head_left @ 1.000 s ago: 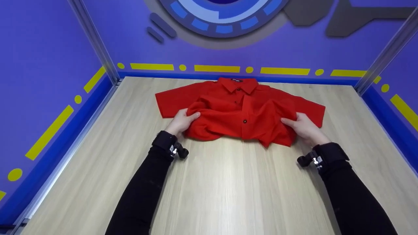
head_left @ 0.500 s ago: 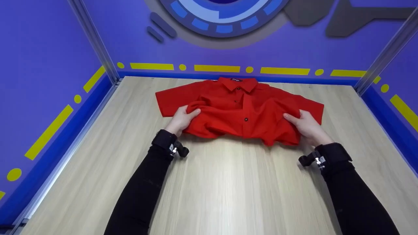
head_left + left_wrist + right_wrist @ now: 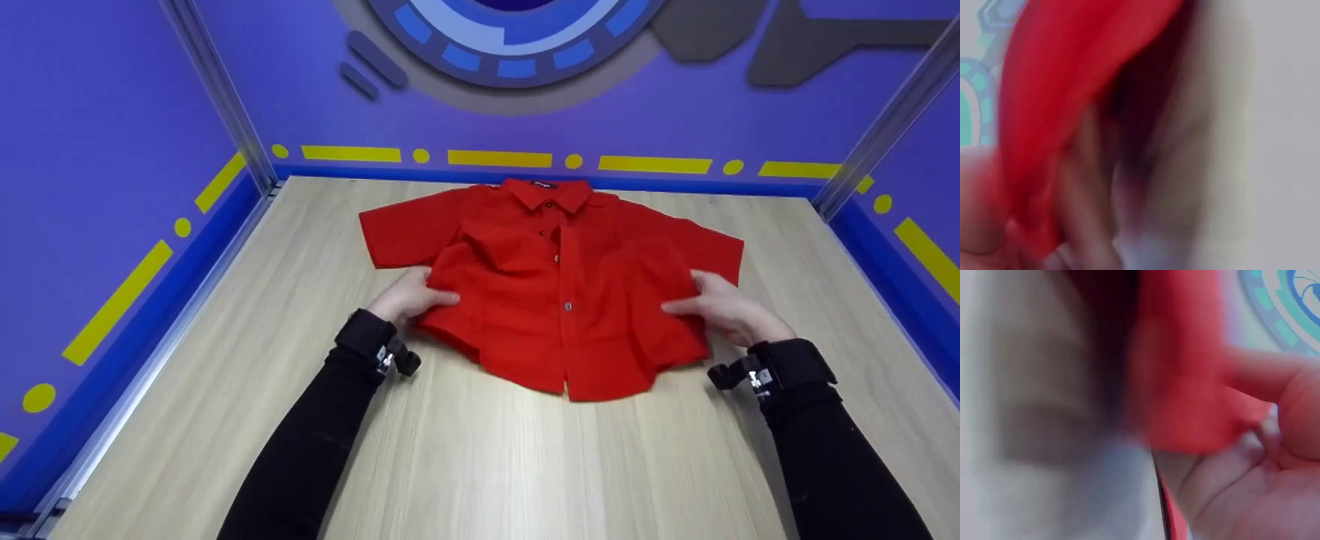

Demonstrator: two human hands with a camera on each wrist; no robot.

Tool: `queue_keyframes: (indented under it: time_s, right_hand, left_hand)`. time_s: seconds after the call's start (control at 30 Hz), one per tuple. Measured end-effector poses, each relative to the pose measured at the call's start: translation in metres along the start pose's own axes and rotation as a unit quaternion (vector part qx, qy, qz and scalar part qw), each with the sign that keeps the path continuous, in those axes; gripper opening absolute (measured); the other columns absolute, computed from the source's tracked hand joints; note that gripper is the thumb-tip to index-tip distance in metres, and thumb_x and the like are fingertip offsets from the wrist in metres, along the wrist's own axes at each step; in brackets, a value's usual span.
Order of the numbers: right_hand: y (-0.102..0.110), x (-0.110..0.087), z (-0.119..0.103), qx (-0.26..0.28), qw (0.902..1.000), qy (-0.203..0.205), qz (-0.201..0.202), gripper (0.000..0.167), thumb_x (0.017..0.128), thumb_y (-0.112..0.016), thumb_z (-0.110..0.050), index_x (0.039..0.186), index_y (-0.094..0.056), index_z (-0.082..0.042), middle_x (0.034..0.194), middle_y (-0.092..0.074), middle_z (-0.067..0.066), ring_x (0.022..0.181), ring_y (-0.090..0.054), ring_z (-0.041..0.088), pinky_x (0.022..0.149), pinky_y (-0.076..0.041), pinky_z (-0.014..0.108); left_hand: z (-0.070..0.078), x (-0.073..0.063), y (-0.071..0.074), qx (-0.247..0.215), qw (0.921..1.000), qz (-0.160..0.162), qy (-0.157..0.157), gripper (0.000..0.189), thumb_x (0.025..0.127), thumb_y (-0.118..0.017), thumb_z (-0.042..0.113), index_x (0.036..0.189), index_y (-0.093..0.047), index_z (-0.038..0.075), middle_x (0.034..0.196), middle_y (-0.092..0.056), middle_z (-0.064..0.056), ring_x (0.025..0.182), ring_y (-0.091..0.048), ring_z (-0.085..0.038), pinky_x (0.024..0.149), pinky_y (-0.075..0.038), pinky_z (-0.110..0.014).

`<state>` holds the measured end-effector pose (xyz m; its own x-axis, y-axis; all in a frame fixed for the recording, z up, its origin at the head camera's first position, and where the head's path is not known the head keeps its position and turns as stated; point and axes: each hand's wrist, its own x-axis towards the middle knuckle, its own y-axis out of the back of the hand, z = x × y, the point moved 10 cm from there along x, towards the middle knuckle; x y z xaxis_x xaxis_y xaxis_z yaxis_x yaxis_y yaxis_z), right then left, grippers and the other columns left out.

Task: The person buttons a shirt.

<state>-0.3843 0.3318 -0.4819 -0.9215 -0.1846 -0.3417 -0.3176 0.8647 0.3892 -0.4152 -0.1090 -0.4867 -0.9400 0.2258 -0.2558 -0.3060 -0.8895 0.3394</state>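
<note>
A red short-sleeved button-up shirt (image 3: 517, 292) lies front side up, its collar toward the back wall and its lower front spread toward me. My left hand (image 3: 409, 295) holds the shirt's left edge, thumb on top. At the opposite edge, my right hand (image 3: 731, 307) holds the cloth the same way. In the left wrist view, red cloth (image 3: 1067, 73) lies between the thumb and the fingers, all blurred. Red fabric (image 3: 1185, 399) also sits in the right hand's grip in the right wrist view. Most fingers are hidden under the shirt in the head view.
The shirt lies on a pale wood-grain table (image 3: 480, 465). Blue-purple panels stand on its left, back and right sides, and the collar lies close to the back panel (image 3: 637, 127). Metal posts (image 3: 232, 112) mark the back corners.
The bunched lower front has come down toward me and lies flatter, its hem now much nearer. Both hands have moved slightly nearer and farther apart, still holding the sides.
</note>
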Motion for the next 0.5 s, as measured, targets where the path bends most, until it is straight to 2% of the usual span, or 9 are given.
queue_keyframes:
  time_s: [0.03,0.07,0.13,0.2,0.23,0.3,0.33,0.4,0.5]
  right_hand:
    - [-0.001,-0.003,0.003,-0.034,0.9994,0.001,-0.010,0.083,0.084,-0.075,-0.026,0.146,-0.026,0.000,0.133,-0.041,0.013,0.116,-0.045,0.023,0.092,-0.048,0.030]
    - [-0.002,-0.005,0.005,-0.052,0.9985,0.001,-0.019,0.078,0.083,-0.076,-0.025,0.139,-0.031,0.003,0.132,-0.040,0.019,0.118,-0.043,0.028,0.092,-0.048,0.034]
    - [-0.004,-0.010,0.008,-0.066,0.9970,-0.003,-0.041,0.074,0.081,-0.077,-0.021,0.134,-0.032,0.004,0.136,-0.036,0.023,0.123,-0.038,0.035,0.095,-0.048,0.042]
    - [-0.005,-0.015,0.010,-0.070,0.9957,-0.008,-0.060,0.080,0.081,-0.077,-0.022,0.139,-0.028,0.002,0.142,-0.030,0.024,0.129,-0.031,0.038,0.100,-0.045,0.047]
    - [-0.006,-0.018,0.011,-0.066,0.9955,-0.012,-0.068,0.081,0.082,-0.077,-0.023,0.142,-0.027,0.000,0.144,-0.029,0.023,0.130,-0.032,0.038,0.101,-0.046,0.048]
    - [-0.006,-0.021,0.013,-0.061,0.9949,-0.020,-0.078,0.078,0.083,-0.076,-0.027,0.142,-0.030,-0.006,0.142,-0.036,0.020,0.125,-0.042,0.036,0.095,-0.050,0.046]
    - [-0.006,-0.023,0.014,-0.067,0.9943,-0.023,-0.079,0.076,0.084,-0.076,-0.030,0.141,-0.032,-0.007,0.138,-0.042,0.020,0.118,-0.049,0.034,0.090,-0.053,0.043]
    - [-0.007,-0.024,0.016,-0.073,0.9939,-0.025,-0.079,0.064,0.084,-0.075,-0.034,0.132,-0.041,-0.007,0.119,-0.056,0.016,0.092,-0.062,0.027,0.069,-0.056,0.034]
    - [-0.010,-0.028,0.018,-0.102,0.9909,-0.017,-0.086,0.053,0.085,-0.075,-0.032,0.121,-0.047,-0.004,0.096,-0.062,0.012,0.066,-0.060,0.020,0.053,-0.050,0.029]
  left_hand:
    - [-0.005,-0.002,-0.002,0.011,0.9998,-0.011,0.009,0.040,0.081,-0.077,0.013,0.116,-0.061,0.006,0.105,-0.063,-0.005,0.088,-0.060,-0.018,0.079,-0.049,-0.027]
    - [-0.008,-0.004,-0.004,0.019,0.9994,-0.022,0.016,0.043,0.079,-0.079,0.013,0.118,-0.060,0.007,0.108,-0.062,-0.005,0.091,-0.061,-0.020,0.081,-0.049,-0.029]
    - [-0.011,-0.010,-0.007,0.034,0.9984,-0.041,0.020,0.050,0.077,-0.081,0.012,0.121,-0.059,0.010,0.113,-0.062,-0.006,0.097,-0.061,-0.021,0.085,-0.050,-0.032]
    - [-0.012,-0.015,-0.009,0.051,0.9968,-0.060,0.015,0.056,0.074,-0.084,0.013,0.124,-0.058,0.012,0.116,-0.062,-0.006,0.102,-0.061,-0.022,0.088,-0.050,-0.033]
    - [-0.012,-0.017,-0.010,0.059,0.9959,-0.067,0.016,0.059,0.072,-0.085,0.014,0.125,-0.058,0.014,0.117,-0.062,-0.005,0.104,-0.061,-0.021,0.088,-0.050,-0.032]
    - [-0.014,-0.022,-0.011,0.076,0.9936,-0.081,0.021,0.064,0.070,-0.087,0.018,0.126,-0.057,0.016,0.118,-0.062,-0.004,0.101,-0.061,-0.018,0.084,-0.052,-0.031]
    - [-0.015,-0.024,-0.012,0.084,0.9923,-0.086,0.028,0.066,0.069,-0.088,0.021,0.126,-0.056,0.016,0.118,-0.062,-0.004,0.097,-0.062,-0.018,0.078,-0.054,-0.030]
    - [-0.017,-0.029,-0.012,0.096,0.9903,-0.092,0.042,0.067,0.067,-0.090,0.025,0.125,-0.056,0.017,0.115,-0.061,-0.004,0.082,-0.062,-0.017,0.066,-0.054,-0.029]
    - [-0.021,-0.036,-0.010,0.123,0.9851,-0.103,0.062,0.066,0.065,-0.091,0.029,0.120,-0.056,0.016,0.109,-0.061,-0.006,0.060,-0.057,-0.017,0.052,-0.053,-0.030]
